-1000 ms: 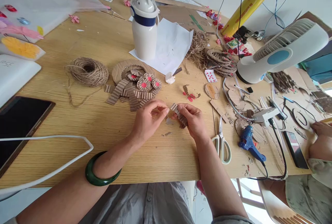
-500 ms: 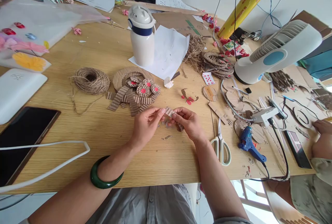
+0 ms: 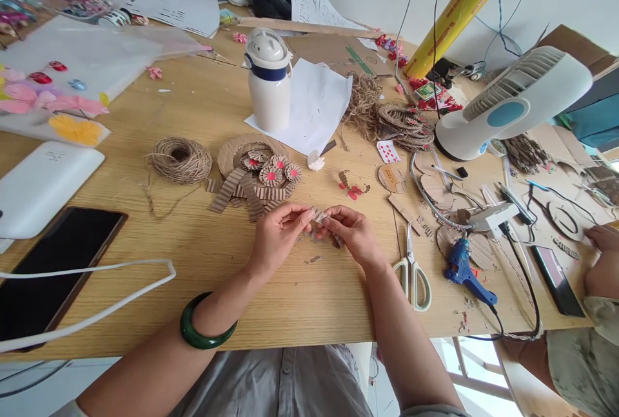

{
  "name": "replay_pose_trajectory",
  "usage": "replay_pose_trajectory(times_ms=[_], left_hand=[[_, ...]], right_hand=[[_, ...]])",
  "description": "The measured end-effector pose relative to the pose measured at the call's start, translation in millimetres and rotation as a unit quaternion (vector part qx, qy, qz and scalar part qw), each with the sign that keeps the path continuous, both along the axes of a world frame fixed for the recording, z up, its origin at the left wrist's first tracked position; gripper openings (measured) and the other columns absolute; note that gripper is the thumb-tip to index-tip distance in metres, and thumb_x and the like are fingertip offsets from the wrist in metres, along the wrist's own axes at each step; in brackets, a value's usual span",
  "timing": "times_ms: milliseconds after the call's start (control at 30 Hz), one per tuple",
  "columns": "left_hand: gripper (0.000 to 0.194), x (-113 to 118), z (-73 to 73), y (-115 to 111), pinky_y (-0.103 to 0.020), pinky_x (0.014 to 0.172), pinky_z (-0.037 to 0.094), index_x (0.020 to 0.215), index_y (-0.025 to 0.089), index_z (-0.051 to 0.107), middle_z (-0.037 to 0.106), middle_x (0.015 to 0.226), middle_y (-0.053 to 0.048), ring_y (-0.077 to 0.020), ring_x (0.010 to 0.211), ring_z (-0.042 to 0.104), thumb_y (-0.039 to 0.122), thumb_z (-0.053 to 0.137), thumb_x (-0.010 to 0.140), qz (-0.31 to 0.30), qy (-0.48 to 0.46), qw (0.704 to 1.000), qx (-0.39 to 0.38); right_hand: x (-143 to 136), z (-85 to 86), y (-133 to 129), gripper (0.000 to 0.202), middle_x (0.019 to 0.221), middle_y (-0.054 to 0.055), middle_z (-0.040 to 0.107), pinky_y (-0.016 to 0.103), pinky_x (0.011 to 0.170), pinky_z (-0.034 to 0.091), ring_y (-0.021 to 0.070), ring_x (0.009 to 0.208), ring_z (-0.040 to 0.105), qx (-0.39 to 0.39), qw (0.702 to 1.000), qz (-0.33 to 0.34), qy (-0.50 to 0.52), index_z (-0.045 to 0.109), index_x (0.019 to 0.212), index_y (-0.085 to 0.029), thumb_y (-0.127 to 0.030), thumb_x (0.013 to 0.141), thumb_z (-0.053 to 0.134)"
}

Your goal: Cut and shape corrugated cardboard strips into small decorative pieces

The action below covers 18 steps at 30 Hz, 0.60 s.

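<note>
Between my fingertips is a small strip of corrugated cardboard (image 3: 319, 216). My left hand (image 3: 283, 233) pinches its left end, thumb against forefinger. The other end is gripped by my right hand (image 3: 352, 230), whose curled fingers partly hide the strip. Small cardboard scraps (image 3: 333, 240) lie on the table just below the hands. Beyond my left hand sits a cardboard wreath (image 3: 227, 156) with corrugated rosettes (image 3: 271, 176) that have red centres, and ribbon-like corrugated strips (image 3: 227, 190) hang from it. Scissors (image 3: 411, 272) lie to the right of my right hand.
A ball of twine (image 3: 178, 160), a white bottle (image 3: 269, 91) and a phone (image 3: 53, 262) stand or lie leftward. On the right are a blue glue gun (image 3: 464, 269) with its cable, a white fan (image 3: 512, 104) and another person's arm (image 3: 602, 262) at the table edge.
The view has shifted slightly, so the objects on the left appear further right and lower. Both hands still hold the strip, and less of it shows between the fingers.
</note>
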<state>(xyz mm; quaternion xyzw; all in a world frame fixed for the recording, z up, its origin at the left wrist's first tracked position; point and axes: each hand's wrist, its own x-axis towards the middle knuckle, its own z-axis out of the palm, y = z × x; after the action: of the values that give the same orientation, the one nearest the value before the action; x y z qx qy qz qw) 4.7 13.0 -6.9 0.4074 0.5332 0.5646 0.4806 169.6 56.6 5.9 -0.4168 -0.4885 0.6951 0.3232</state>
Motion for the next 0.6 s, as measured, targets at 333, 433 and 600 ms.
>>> replay_pose_trajectory(times_ms=[333,433,600], left_hand=[[0.023,-3.0,-6.6,2.8,-0.024,0.062,0.055,0.089,0.015,0.073,0.069,0.068,-0.001,-0.0141,0.06,0.067,0.036,0.071,0.081,-0.021,0.011,1.0,-0.001],[0.025,-2.9,-5.5,2.7,-0.024,0.06,0.055,0.09,0.014,0.074,0.071,0.072,-0.002,-0.0144,0.06,0.067,0.038,0.071,0.081,-0.031,0.029,0.999,0.0],[0.028,-1.6,-3.3,2.2,-0.025,0.063,0.055,0.091,0.015,0.073,0.074,0.077,-0.004,-0.0148,0.062,0.068,0.04,0.073,0.08,-0.06,-0.005,0.998,-0.033]], right_hand=[[-3.5,1.3,-1.4,0.03,0.078,0.0,0.072,0.027,0.069,0.057,0.0134,0.068,0.067,0.007,0.999,-0.025,0.029,0.07,0.086,-0.02,-0.042,0.07,0.083],[-5.2,-0.9,-0.3,0.033,0.077,0.0,0.07,0.025,0.063,0.056,0.0125,0.066,0.063,0.036,0.998,-0.055,0.006,0.07,0.085,-0.018,-0.043,0.069,0.083],[-7.1,-8.4,3.9,0.031,0.071,-0.001,0.068,0.022,0.057,0.051,0.0106,0.061,0.06,0.045,0.996,-0.071,0.002,0.069,0.078,-0.018,-0.044,0.069,0.083]])
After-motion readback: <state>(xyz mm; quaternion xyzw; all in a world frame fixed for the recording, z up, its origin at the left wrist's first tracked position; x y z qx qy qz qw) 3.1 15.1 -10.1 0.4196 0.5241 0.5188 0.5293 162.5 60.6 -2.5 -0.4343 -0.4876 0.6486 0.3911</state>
